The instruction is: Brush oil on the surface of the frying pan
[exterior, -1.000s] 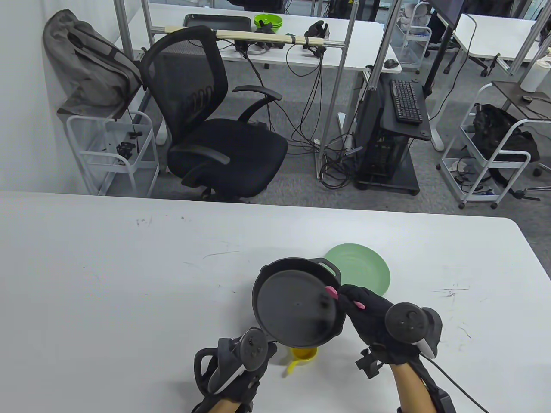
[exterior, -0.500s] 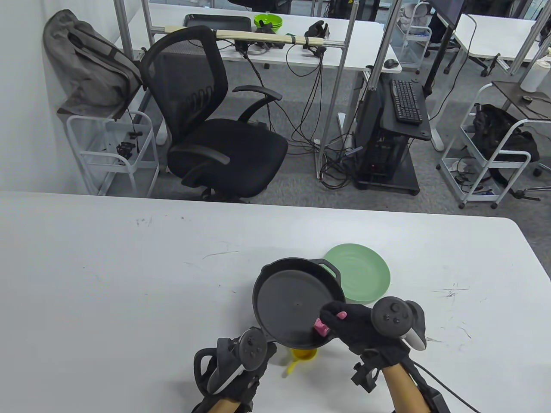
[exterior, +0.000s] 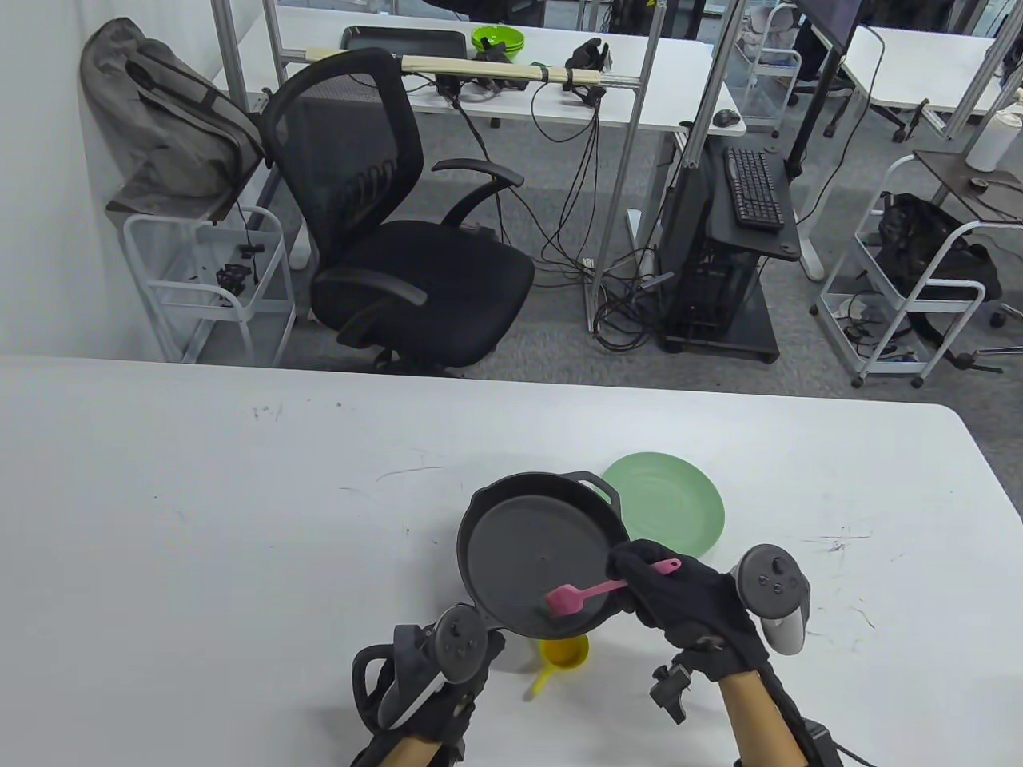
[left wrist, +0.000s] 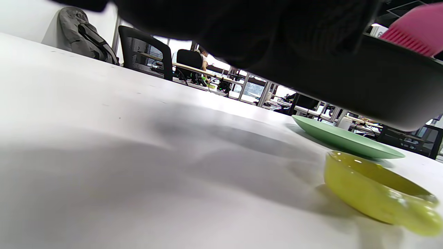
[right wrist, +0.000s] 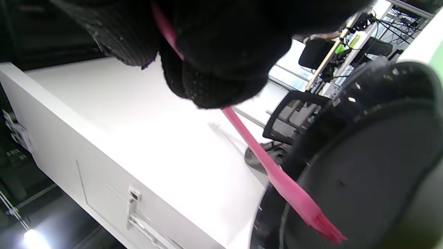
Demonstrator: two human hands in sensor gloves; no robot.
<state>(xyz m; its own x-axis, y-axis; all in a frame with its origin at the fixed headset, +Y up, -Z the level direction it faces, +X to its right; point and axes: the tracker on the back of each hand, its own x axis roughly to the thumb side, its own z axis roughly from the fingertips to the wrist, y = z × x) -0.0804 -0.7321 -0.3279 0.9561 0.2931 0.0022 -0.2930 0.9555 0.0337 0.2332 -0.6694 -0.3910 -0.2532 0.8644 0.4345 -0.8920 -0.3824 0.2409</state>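
Note:
A black frying pan (exterior: 527, 555) hangs tilted above the white table, its underside (left wrist: 346, 79) clear of the surface. My left hand (exterior: 439, 707) holds it from the near-left, where the handle lies hidden under the tracker. My right hand (exterior: 667, 595) pinches the handle of a pink silicone brush (exterior: 595, 593). The bristle end rests on the pan's near inner surface, and the bristles (right wrist: 322, 224) touch the dark base of the pan (right wrist: 367, 173). A small yellow bowl of oil (exterior: 566, 651) sits on the table just under the pan's near edge; it shows as a yellow bowl (left wrist: 373, 193) in the left wrist view.
A green plate (exterior: 675, 507) lies on the table just behind and right of the pan, also the green plate (left wrist: 346, 138) in the left wrist view. The white table (exterior: 200, 519) stretches far to the left. A black office chair (exterior: 400, 240) stands beyond the far edge.
My right hand swept the brush from the pan's right rim down across to its near side, and the brush head now points left. The pan shifted slightly left in my left hand.

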